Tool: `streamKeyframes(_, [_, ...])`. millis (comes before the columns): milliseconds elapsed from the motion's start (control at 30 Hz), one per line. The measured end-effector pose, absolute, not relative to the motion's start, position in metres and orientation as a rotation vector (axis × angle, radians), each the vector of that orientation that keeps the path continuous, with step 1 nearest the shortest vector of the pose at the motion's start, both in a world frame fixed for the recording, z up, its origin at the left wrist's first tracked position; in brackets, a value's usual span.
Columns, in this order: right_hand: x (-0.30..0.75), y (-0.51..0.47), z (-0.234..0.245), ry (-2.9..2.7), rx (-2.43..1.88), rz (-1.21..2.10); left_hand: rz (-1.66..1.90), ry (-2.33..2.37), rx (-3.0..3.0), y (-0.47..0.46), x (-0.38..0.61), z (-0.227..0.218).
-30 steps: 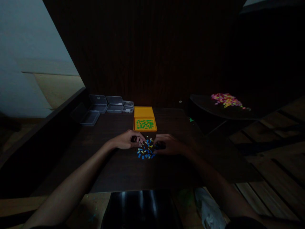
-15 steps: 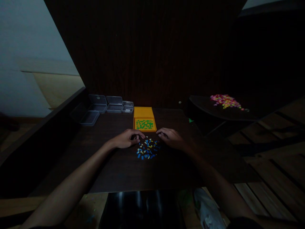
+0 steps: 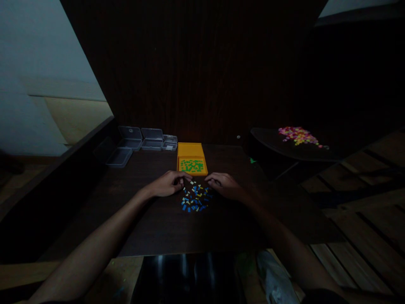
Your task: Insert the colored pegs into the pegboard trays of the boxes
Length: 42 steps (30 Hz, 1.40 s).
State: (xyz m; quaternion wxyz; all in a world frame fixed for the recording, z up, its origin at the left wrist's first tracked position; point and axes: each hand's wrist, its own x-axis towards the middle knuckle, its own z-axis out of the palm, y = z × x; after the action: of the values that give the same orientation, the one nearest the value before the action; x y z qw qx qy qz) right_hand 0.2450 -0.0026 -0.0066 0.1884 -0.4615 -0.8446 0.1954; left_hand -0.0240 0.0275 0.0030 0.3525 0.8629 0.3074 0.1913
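Note:
A loose heap of small blue, white and yellow pieces lies on the dark tabletop, several of them looking like tiny building bricks. My left hand rests at the heap's upper left, index finger stretched out beside a few white pieces, thumb apart from it. From the right, my right hand reaches to the heap's upper edge with its index finger extended and nothing visible in it. Just beyond both hands stands a yellow box with its lid raised, and many green pieces lie in it.
Clear plastic cases with raised lids stand along the back left, another clear case in front of them. Pink and yellow bits are piled on a dark side shelf. A green scrap lies by the table's right edge.
My right hand has shifted slightly left toward the heap. Near my left fingertips, the white pieces at the heap's top have moved a little to the left.

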Motion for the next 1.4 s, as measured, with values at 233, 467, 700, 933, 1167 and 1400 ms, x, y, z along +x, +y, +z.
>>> streamKeyframes(233, [0.245, -0.003, -0.009, -2.413, -1.207, 0.566, 0.489, 0.744, 2.178, 0.028, -0.024, 0.002])
streamKeyframes(467, [0.244, -0.004, -0.007, -2.400, -1.203, 0.569, 0.480, 0.752, 2.223, 0.023, -0.020, 0.003])
streamKeyframes(700, [0.244, -0.005, -0.003, -2.427, -1.133, 0.681, 0.474, 0.739, 2.244, 0.019, -0.017, 0.004])
streamKeyframes(933, [0.243, -0.005, -0.005, -2.430, -1.144, 0.670, 0.533, 0.745, 2.243, 0.018, -0.017, 0.005])
streamKeyframes(1167, [0.239, -0.007, -0.002, -2.336, -1.181, 0.664, 0.835, 1.006, 2.353, 0.022, -0.020, 0.001])
streamKeyframes(1400, [0.242, 0.010, -0.018, -1.950, -1.336, 0.491, 0.892, 1.176, 2.451, 0.034, -0.028, -0.005])
